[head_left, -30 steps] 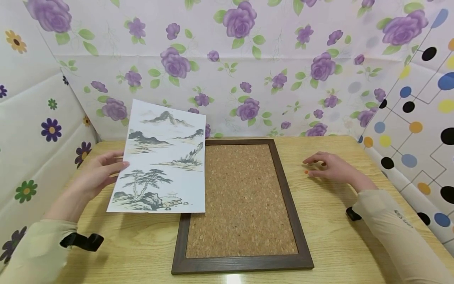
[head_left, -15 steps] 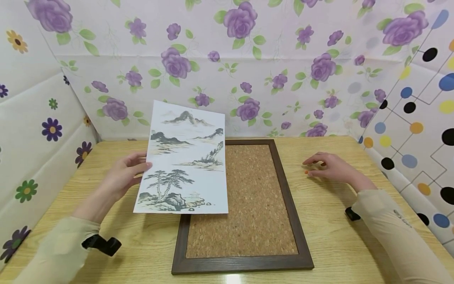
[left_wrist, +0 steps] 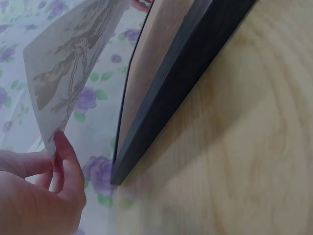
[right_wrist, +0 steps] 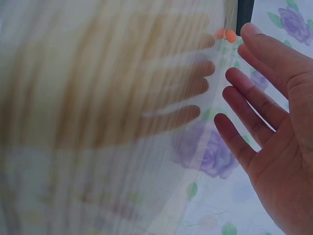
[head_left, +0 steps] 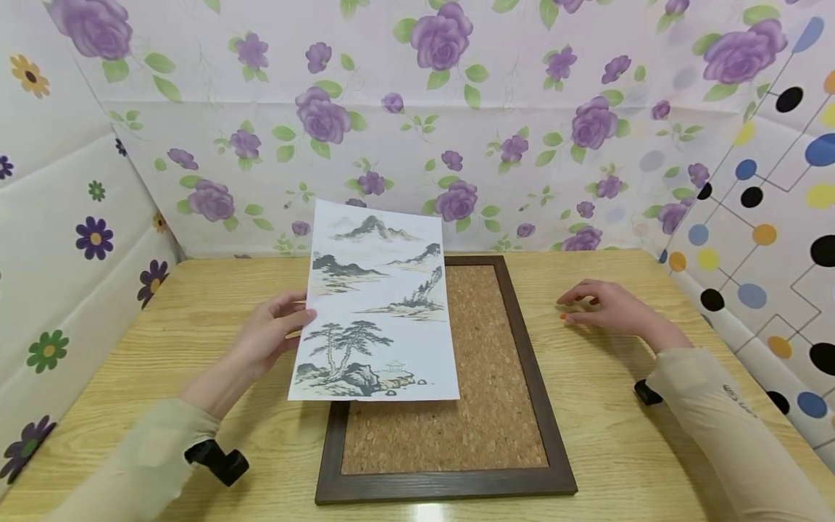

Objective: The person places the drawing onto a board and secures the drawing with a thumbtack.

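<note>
My left hand (head_left: 270,332) pinches the left edge of a white paper sheet (head_left: 381,304) printed with an ink landscape of mountains and pines. The sheet is tilted, its upper end raised, over the left part of a dark-framed cork board (head_left: 450,435) lying on the table. Thumb and fingers meet on the paper (left_wrist: 73,58) in the left wrist view. Near the table's right side, my right hand (head_left: 607,308) has its fingers loosely bent and apart, gripping nothing. A small orange object (right_wrist: 230,35) lies close to its thumb tip; its kind cannot be made out.
The wood-grain table (head_left: 607,435) is glossy and mirrors the right hand. Purple-flowered sheeting (head_left: 391,145) rises behind it. Patterned panels stand at the left (head_left: 65,217) and right (head_left: 770,239). Each forearm wears a black wrist camera, the left one (head_left: 218,462) nearer the frame.
The left hand has carried the paper sheet rightward over the cork board, and the sheet sits slightly lower in view. The right hand and the board have kept their places.
</note>
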The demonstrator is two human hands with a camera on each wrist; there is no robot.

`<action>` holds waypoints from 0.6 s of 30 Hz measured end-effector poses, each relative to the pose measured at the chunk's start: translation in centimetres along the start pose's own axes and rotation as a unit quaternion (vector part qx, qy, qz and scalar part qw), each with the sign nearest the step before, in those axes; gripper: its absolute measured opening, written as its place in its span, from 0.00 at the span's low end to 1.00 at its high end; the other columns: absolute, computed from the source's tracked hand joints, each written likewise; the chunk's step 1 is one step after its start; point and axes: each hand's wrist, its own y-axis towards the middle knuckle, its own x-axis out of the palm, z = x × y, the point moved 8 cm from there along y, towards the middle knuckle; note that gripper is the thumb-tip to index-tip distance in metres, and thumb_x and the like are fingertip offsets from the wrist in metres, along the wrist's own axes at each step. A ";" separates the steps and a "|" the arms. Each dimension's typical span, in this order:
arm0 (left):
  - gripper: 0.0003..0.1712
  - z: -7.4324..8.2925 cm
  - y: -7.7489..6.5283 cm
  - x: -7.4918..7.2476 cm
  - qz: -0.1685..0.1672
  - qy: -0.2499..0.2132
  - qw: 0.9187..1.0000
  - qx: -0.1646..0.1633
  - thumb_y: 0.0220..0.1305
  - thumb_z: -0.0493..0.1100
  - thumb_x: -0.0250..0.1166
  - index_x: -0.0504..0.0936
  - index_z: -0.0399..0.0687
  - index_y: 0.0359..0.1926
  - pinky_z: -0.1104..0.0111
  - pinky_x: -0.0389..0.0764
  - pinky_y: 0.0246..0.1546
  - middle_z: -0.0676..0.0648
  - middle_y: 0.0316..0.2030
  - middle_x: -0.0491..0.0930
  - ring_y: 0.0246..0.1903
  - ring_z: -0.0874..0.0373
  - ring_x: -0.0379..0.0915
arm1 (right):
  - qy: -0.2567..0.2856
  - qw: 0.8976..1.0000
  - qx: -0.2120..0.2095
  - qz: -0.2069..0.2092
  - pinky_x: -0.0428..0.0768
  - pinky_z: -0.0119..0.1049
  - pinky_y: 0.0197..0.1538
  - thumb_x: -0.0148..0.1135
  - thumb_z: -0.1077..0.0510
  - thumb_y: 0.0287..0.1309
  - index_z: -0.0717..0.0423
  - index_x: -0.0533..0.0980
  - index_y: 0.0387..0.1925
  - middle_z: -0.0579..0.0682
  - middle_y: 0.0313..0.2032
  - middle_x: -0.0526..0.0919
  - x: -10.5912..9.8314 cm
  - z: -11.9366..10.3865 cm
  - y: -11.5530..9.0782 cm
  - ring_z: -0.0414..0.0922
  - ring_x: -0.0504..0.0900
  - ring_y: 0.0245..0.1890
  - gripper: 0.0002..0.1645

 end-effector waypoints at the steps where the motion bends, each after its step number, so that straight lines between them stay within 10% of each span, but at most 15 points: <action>1: 0.34 -0.1 0.0 0.4 0.003 -0.003 1.000 -0.001 0.72 0.41 0.58 0.58 0.36 0.73 0.75 0.83 0.45 0.60 0.45 0.74 0.43 0.70 0.74 | 0.000 1.000 0.000 0.000 0.82 0.56 0.54 0.69 0.47 0.59 0.47 0.82 0.52 0.49 0.50 0.83 0.0 0.0 0.0 0.50 0.81 0.51 0.20; 18: 0.31 -0.9 -0.3 4.9 0.003 -0.034 0.999 -0.019 0.71 0.37 0.57 0.62 0.38 0.72 0.73 0.84 0.42 0.55 0.45 0.75 0.41 0.67 0.76 | 0.001 1.000 0.002 -0.003 0.84 0.49 0.52 0.70 0.46 0.57 0.45 0.83 0.50 0.45 0.48 0.85 0.1 0.3 0.3 0.46 0.82 0.48 0.20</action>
